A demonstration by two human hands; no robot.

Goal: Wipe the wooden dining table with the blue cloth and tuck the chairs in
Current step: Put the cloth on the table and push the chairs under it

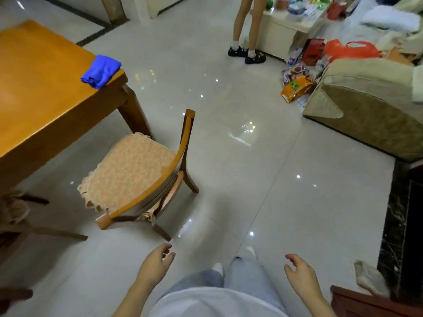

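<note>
the orange-brown wooden dining table (45, 92) fills the upper left of the frame, one corner jutting toward the middle. just below that corner, at centre left, stands a wooden chair (135, 170) with a curved backrest and a frilled peach cushion. it is pulled out, its backrest turned toward the bottom of the frame, and only the far edge of its seat is near the table. the crumpled blue cloth (100, 70) lies on the tabletop right at that corner, up and to the left of both hands, its long axis running from lower left to upper right. the left hand (155, 264) at bottom centre and the right hand (299, 275) at bottom right both hang free, fingers loosely curled, holding nothing. the left is the nearer to cloth and chair. the chair stands between the hands and the cloth, so i judge a reach must go over or round its backrest. a beige sofa (366, 110) at the right, another person's legs (247, 30) at top centre and snack bags (295, 88) on the floor lie well apart from that path. a second chair (13, 211) at the left edge is blurred.
</note>
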